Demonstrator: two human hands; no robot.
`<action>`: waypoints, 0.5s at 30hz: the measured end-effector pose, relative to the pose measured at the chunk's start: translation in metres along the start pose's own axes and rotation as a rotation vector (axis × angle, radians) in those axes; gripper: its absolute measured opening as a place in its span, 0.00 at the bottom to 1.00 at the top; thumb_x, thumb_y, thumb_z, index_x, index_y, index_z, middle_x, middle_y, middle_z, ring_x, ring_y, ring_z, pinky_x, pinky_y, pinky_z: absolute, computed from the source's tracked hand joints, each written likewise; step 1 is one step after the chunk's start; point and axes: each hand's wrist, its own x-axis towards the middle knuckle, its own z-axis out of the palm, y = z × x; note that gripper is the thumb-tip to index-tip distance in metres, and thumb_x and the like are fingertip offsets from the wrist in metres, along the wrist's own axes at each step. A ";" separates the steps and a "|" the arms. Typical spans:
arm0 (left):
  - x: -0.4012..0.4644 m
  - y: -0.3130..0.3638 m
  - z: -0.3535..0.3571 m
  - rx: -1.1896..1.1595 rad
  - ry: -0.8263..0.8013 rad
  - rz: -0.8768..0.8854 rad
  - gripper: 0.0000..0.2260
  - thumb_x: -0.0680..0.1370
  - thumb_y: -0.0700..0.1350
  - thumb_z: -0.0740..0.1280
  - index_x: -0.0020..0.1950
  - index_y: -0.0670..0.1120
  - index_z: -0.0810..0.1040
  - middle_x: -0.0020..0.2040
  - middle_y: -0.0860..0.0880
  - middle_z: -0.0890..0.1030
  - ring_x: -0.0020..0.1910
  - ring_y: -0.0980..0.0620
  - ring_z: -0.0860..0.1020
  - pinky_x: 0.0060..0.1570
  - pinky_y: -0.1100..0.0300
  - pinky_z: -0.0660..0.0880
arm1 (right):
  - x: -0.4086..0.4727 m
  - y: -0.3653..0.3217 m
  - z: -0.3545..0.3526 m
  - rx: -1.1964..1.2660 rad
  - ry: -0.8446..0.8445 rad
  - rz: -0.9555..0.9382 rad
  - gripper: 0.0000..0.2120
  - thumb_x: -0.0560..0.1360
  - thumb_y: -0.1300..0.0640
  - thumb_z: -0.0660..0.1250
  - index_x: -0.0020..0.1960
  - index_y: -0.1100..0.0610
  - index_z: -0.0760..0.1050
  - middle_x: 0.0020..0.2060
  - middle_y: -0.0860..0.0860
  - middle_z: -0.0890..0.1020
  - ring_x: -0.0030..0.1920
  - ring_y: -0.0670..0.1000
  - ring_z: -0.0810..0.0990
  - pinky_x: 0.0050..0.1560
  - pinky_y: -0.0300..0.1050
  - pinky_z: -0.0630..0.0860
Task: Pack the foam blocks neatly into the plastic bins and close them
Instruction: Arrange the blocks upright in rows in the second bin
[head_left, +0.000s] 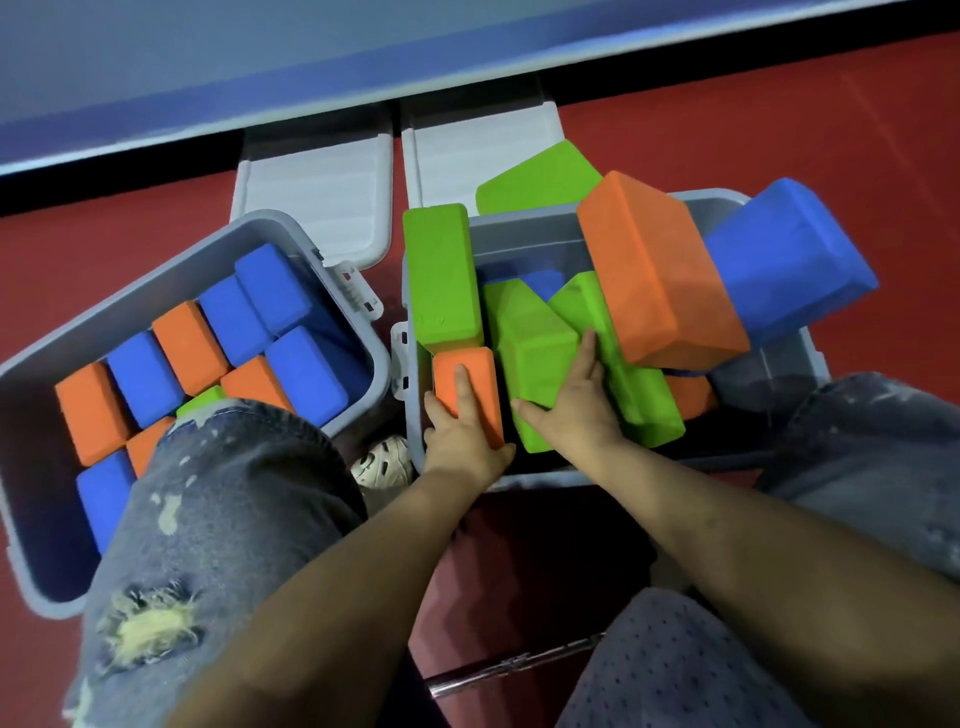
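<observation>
In the right grey bin (779, 358), the left hand (465, 431) grips a small orange foam block (480, 379) while the right hand (576, 400) lies with straight fingers on a green block (535, 343); more blocks are heaped over the rim. The left bin (156, 270) holds tidy rows. Both stand on a red floor (779, 135), white lids (317, 192) lying beyond, beneath a blue-grey ledge (260, 67).
</observation>
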 end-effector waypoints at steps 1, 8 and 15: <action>0.000 0.000 -0.001 0.007 0.002 -0.002 0.55 0.69 0.55 0.73 0.75 0.56 0.29 0.73 0.35 0.48 0.65 0.33 0.67 0.68 0.49 0.65 | 0.001 -0.004 -0.005 0.011 0.032 -0.039 0.56 0.68 0.48 0.74 0.77 0.55 0.36 0.69 0.63 0.63 0.64 0.62 0.71 0.61 0.50 0.71; -0.006 0.002 -0.019 0.050 0.021 0.040 0.51 0.69 0.58 0.70 0.77 0.56 0.35 0.64 0.40 0.61 0.58 0.36 0.73 0.60 0.51 0.71 | 0.001 -0.026 -0.068 0.039 0.283 -0.294 0.44 0.62 0.34 0.61 0.75 0.41 0.51 0.45 0.55 0.68 0.49 0.58 0.74 0.58 0.47 0.71; -0.012 0.006 -0.029 0.071 -0.005 0.017 0.51 0.69 0.59 0.71 0.77 0.57 0.36 0.66 0.40 0.61 0.59 0.37 0.73 0.59 0.52 0.71 | -0.007 -0.015 -0.098 -0.083 0.068 -0.154 0.37 0.70 0.39 0.67 0.74 0.36 0.53 0.54 0.56 0.69 0.61 0.57 0.72 0.64 0.44 0.66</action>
